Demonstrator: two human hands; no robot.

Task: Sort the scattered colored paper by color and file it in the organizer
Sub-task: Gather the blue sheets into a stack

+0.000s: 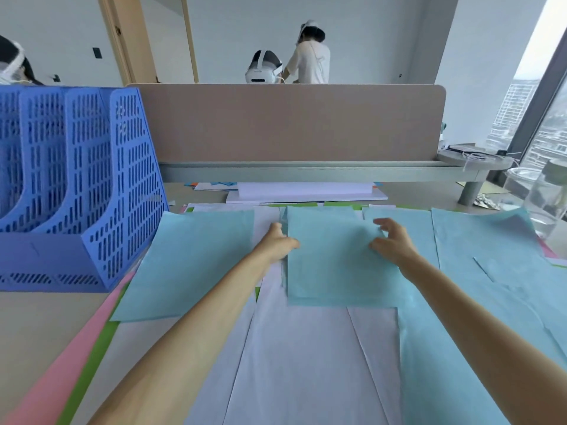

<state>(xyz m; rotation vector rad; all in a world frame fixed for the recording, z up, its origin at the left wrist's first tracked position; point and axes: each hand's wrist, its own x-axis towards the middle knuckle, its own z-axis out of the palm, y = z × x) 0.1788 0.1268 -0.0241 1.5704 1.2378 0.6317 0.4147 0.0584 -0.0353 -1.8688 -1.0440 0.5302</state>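
Note:
A small stack of light blue sheets [331,262] lies in the middle of the desk. My left hand [277,240] grips its left edge, thumb on top. My right hand [391,240] pinches its upper right part with spread fingers. Another light blue sheet [190,265] lies to the left, and more light blue sheets [478,271] cover the right side. White sheets [300,363] lie underneath, near me. A pink sheet [70,363] and a green sheet [92,369] stick out at the lower left. The blue perforated organizer [92,191] stands at the far left, its slots looking empty.
A white paper stack [306,191] rests at the back under a beige desk divider [288,124]. A clear plastic container [540,197] stands at the right edge. Other people with headsets are behind the divider.

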